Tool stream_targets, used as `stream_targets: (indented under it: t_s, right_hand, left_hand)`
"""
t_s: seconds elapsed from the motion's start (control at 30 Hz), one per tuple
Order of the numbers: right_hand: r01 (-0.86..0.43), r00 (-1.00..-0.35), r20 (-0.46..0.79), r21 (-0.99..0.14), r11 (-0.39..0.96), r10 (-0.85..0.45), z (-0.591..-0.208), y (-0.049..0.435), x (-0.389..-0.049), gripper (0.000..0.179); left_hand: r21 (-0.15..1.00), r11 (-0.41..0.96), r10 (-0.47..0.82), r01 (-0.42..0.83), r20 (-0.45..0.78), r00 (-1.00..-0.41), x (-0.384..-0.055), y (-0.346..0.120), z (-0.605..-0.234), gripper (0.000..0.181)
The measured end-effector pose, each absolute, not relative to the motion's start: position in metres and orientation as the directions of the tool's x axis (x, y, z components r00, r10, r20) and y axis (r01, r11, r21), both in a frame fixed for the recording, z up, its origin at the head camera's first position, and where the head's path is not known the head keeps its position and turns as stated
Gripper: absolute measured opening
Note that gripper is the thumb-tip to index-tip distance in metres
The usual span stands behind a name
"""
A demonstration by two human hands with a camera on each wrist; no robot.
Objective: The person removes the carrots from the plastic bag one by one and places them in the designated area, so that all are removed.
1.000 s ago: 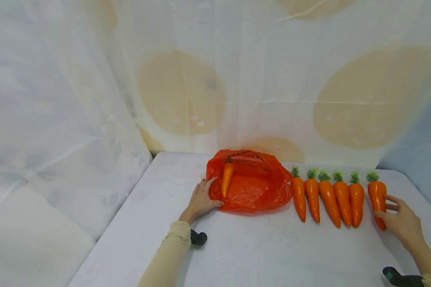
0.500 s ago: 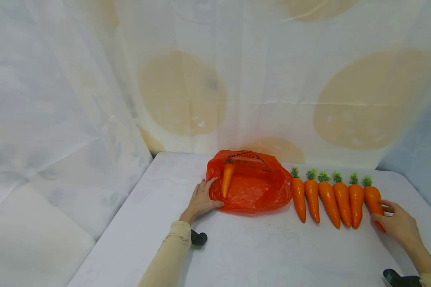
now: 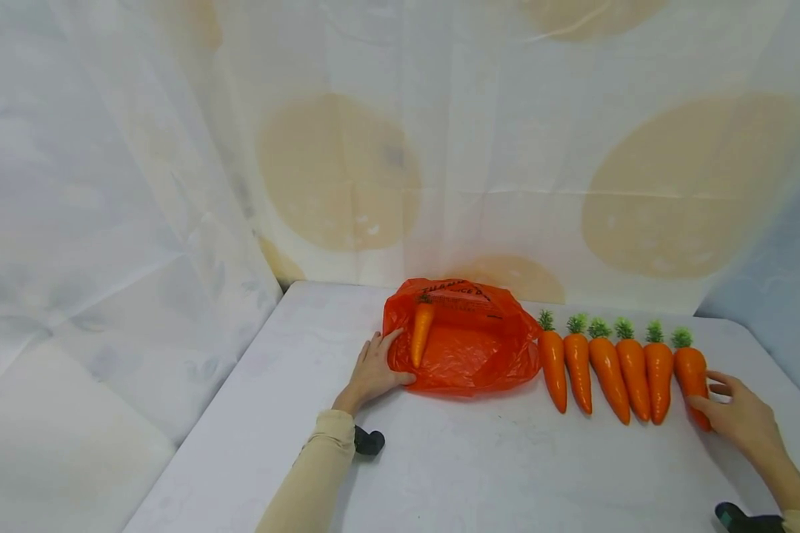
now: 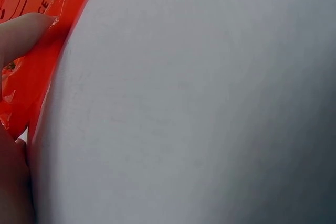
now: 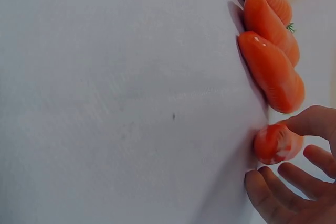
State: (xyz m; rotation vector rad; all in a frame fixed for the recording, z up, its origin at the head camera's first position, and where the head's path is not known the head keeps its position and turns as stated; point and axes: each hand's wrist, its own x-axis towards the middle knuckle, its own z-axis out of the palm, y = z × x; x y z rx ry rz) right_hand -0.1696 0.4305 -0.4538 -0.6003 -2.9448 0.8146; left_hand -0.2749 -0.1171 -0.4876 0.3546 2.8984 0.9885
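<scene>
A red plastic bag (image 3: 480,355) with dark print lies on the table, one carrot (image 3: 422,334) showing at its left side. My left hand (image 3: 372,372) rests on the bag's left edge, fingers extended. In the left wrist view its thumb (image 4: 23,35) lies straight across the red plastic. At the right end of a row of carrots, my right hand (image 3: 740,414) holds the last carrot (image 3: 690,374) between thumb and fingers. That carrot lies flat, green top pointing away. The right wrist view shows the thumb (image 5: 315,121) against this carrot's tip end (image 5: 275,144).
Several carrots (image 3: 610,377) lie side by side right of the bag, tops away from me. The white table (image 3: 480,474) ends at a patterned curtain (image 3: 507,148) behind. Another pale sheet (image 3: 93,296) hangs at the left.
My right hand has shifted the last carrot leftward, closer to the row, and straightened it slightly. The left hand and the bag have stayed in place.
</scene>
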Motion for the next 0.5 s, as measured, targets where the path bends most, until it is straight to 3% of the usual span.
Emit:
stream_targets:
  t_s: [0.27,0.5]
  right_hand:
    - [0.446,-0.890,-0.167,-0.520,0.729,0.425,-0.445,0.428,-0.166,0.074]
    - [0.392,-0.910,-0.104,-0.531,0.751,0.401,-0.439,0.430,-0.167,0.073]
  left_hand:
    - [0.602,0.769,0.250,0.214,0.025,-0.968,-0.275,-0.117,-0.486,0.090]
    - [0.599,0.776,0.241,0.200,0.013,-0.971,-0.275,-0.117,-0.488,0.089]
